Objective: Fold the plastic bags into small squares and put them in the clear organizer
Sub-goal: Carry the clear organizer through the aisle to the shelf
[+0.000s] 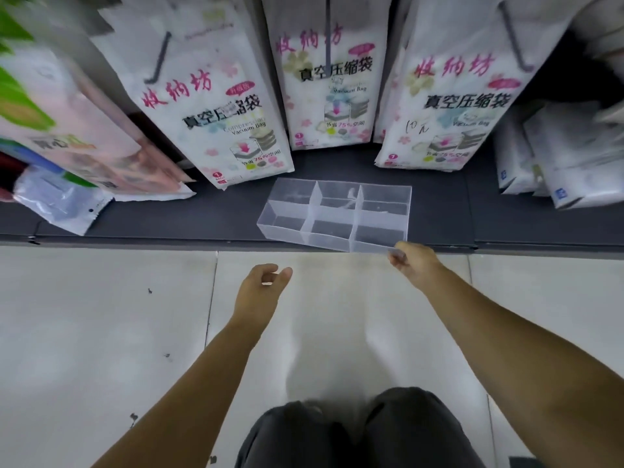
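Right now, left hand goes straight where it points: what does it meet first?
Probably the clear organizer, its near wall; depth unclear, the left hand might catch the dark shelf edge first.

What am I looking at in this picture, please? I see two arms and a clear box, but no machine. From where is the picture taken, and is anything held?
There is no machine here: the two arms belong to a person. The one picture comes from a camera worn on the person's head, looking forward and down, so you also see the knees at the bottom. The clear organizer, split into compartments, sits on a dark shelf just above the tiled floor. The right hand pinches its near right corner. The left hand hangs over the floor with loose fingers and holds nothing. Behind the organizer stand white packs of vacuum bags.
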Motion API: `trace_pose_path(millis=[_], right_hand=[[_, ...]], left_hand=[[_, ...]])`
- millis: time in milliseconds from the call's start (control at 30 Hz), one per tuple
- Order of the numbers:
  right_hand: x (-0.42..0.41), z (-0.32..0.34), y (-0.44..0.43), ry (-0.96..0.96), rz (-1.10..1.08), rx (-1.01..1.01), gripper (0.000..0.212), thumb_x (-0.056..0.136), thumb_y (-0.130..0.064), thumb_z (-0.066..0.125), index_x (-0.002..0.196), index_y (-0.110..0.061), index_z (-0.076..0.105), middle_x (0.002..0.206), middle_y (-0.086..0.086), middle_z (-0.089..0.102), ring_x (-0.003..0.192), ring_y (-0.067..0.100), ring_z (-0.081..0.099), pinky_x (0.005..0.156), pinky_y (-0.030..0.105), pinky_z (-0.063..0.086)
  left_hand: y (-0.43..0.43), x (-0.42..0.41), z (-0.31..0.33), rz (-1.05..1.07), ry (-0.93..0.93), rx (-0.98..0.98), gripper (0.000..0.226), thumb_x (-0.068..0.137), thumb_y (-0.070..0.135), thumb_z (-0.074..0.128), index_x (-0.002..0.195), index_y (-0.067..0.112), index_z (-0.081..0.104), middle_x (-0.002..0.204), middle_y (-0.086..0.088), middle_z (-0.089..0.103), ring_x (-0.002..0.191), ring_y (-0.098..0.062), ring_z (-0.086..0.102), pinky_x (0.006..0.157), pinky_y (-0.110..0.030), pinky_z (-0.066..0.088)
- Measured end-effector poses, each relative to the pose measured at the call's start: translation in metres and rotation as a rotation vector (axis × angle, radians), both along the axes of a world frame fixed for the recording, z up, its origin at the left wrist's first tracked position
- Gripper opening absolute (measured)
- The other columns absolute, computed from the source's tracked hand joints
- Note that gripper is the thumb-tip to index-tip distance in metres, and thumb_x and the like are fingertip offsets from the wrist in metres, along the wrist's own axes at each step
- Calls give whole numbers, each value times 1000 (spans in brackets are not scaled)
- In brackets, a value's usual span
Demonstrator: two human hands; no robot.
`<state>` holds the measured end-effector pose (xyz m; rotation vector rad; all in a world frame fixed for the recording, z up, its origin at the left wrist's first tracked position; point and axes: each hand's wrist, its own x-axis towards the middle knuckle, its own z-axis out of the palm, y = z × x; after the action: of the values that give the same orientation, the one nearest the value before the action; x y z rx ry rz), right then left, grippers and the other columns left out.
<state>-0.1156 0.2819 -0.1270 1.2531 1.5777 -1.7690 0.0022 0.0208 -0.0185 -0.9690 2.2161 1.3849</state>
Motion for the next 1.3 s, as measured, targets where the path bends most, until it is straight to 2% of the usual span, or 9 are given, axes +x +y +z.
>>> trace_pose_path(millis=[233,400,500,600,667,800,933,1067,1300], right_hand=[[87,194,43,4,-123,-51,10,87,-6,64,86,1,59,65,9,55,53,12,59,49,16,50],[147,357,74,12,-150,-57,10,89,-5,61,81,0,59,76,10,54,66,14,56,61,17,54],[181,442,96,37,-182,-73,10,91,-6,60,83,0,59,76,9,52,70,14,55,78,23,51],[218,501,122,131,-239,-116,8,92,-7,58,85,-4,60,75,8,53,67,14,54,72,23,49],[245,527,144,190,-286,-134,5,91,-9,59,93,-5,62,75,6,55,65,13,55,66,21,50],[317,549,199,291,-435,-171,33,82,-13,68,112,-5,60,89,7,62,63,9,60,60,19,53],[393,553,248,319,-690,-147,31,87,-15,63,115,-4,57,100,11,72,72,14,66,60,21,55],[443,555,292,325,-847,-34,26,92,-15,59,109,3,62,90,11,71,62,11,62,58,19,54],[466,555,377,367,-1104,86,7,87,-19,64,88,-12,63,79,7,68,66,14,64,59,20,55]], left_hand=[[15,17,183,-53,60,45,38,92,41,58,120,16,58,118,1,60,105,-17,59,77,-23,41],[18,41,307,-125,85,38,24,87,52,59,106,36,59,112,13,60,96,-9,59,62,-22,43],[30,53,368,-202,127,43,18,85,55,59,98,43,59,110,14,61,94,-9,60,63,-23,44],[59,55,415,-336,193,68,19,87,49,62,102,37,60,108,12,62,100,-9,59,71,-23,48],[88,51,439,-453,263,86,17,89,39,63,105,33,60,104,14,62,101,-3,58,81,-22,48],[159,49,472,-663,291,174,18,89,38,63,107,34,61,99,20,64,101,-3,59,92,-37,51],[244,58,488,-876,344,230,16,89,39,63,105,40,61,97,27,64,95,3,59,87,-24,47],[331,72,489,-1034,344,270,21,89,32,65,109,33,62,102,14,66,93,1,60,82,-19,45],[464,82,473,-1248,272,250,26,91,23,63,117,18,59,108,7,63,96,-4,59,77,-8,43]])
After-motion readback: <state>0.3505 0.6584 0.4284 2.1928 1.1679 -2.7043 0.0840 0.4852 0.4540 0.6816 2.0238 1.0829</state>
